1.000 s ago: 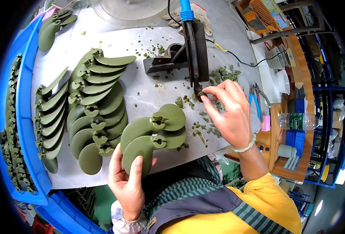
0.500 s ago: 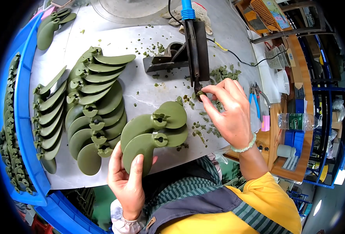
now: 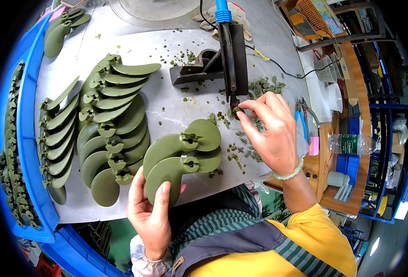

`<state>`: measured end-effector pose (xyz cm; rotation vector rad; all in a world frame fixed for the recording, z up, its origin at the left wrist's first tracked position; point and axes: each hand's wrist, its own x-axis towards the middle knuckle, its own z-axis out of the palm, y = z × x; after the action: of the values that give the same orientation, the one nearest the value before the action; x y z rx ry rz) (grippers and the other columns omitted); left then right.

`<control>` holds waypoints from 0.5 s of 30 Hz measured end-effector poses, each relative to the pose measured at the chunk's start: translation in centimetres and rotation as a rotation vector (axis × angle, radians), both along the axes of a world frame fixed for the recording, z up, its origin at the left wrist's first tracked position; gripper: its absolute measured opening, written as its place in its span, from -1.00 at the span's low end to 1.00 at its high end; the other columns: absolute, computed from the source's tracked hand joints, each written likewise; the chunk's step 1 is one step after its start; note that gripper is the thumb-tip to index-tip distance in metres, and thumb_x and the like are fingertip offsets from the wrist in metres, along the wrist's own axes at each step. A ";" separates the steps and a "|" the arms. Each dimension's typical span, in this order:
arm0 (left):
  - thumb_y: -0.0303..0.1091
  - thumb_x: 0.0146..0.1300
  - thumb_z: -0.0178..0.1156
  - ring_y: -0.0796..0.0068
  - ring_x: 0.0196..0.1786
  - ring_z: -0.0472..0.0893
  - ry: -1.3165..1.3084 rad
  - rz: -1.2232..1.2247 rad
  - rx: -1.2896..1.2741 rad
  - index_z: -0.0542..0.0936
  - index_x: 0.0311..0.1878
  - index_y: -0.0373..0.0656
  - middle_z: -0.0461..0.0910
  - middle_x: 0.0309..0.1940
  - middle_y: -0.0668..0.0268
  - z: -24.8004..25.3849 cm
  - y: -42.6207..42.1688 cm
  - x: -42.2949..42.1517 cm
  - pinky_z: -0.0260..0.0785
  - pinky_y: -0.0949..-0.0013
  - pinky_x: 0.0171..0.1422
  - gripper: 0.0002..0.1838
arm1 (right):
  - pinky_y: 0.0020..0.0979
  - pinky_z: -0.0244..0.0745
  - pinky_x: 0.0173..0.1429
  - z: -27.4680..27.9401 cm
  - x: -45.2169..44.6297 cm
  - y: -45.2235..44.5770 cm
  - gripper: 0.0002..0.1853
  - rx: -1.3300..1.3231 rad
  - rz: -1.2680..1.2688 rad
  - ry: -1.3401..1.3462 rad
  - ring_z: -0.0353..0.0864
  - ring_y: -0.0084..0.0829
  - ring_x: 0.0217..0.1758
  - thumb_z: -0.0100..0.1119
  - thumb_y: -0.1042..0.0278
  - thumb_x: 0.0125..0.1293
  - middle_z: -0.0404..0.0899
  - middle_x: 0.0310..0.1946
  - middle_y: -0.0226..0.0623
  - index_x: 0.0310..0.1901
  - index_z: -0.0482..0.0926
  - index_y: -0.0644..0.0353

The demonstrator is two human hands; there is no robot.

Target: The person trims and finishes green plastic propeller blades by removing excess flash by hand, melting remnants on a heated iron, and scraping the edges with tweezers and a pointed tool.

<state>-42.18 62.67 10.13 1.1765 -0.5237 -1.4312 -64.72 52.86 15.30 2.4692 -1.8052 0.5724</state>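
My left hand [image 3: 151,217] grips the lower blade of green propeller-like parts [image 3: 164,173], thumb on top and fingers beneath. Two of these parts overlap, their slotted hubs facing up. My right hand [image 3: 273,131] is pinched at the dark tip of a black soldering-iron-like tool [image 3: 228,69] with a blue collar. Between thumb and forefinger is a small green piece [image 3: 237,110], partly hidden by the fingertips. A black metal bracket [image 3: 197,71] stands beside the tool. Left of my left hand lie overlapping rows of green blades [image 3: 106,187].
A blue bin [image 3: 31,115] with many green parts borders the table [image 3: 167,41] on the left. Green scraps [image 3: 264,87] lie around the tool. Pliers [image 3: 300,117], a glove [image 3: 238,21], a cable and a water bottle [image 3: 350,144] are farther right and back.
The held green parts have shifted slightly up and right, their hubs tilting a little. My right hand stays at the tool tip, almost unmoved.
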 end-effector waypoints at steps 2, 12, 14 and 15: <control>-0.56 0.43 0.11 0.22 0.06 0.68 0.002 0.000 -0.002 0.35 0.37 -0.40 0.58 0.12 0.04 0.0 0.0 0.0 0.72 0.13 0.02 -0.53 | -0.28 0.40 -0.16 0.0 0.0 0.0 -0.85 0.011 -0.002 -0.002 0.50 -0.27 -0.28 0.40 0.52 0.11 0.48 -0.41 -0.27 -0.26 0.67 0.24; -0.58 0.42 0.12 0.21 0.08 0.67 0.011 0.000 -0.021 0.36 0.36 -0.39 0.57 0.13 0.05 0.1 0.0 0.0 0.71 0.12 0.03 -0.54 | -0.25 0.41 -0.15 0.7 0.5 0.4 -0.85 0.048 -0.006 -0.105 0.50 -0.23 -0.28 0.39 0.51 0.10 0.48 -0.41 -0.26 -0.27 0.67 0.25; -0.57 0.42 0.13 0.21 0.08 0.67 0.003 0.004 -0.027 0.36 0.36 -0.39 0.57 0.13 0.05 0.1 0.0 -0.1 0.71 0.11 0.04 -0.54 | -0.28 0.41 -0.18 1.5 1.3 0.8 -0.86 0.100 0.002 -0.167 0.49 -0.25 -0.31 0.40 0.52 0.10 0.47 -0.44 -0.27 -0.28 0.68 0.25; -0.57 0.42 0.13 0.21 0.08 0.67 0.001 0.006 -0.029 0.37 0.36 -0.39 0.57 0.13 0.06 0.2 0.0 -0.1 0.71 0.11 0.05 -0.54 | -0.32 0.39 -0.21 1.8 1.7 1.0 -0.84 0.119 0.030 -0.182 0.49 -0.30 -0.33 0.41 0.54 0.08 0.48 -0.44 -0.29 -0.26 0.69 0.24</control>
<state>-42.31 62.62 10.29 1.1532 -0.5383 -1.4143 -62.98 53.86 17.14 2.6017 -1.9218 0.7358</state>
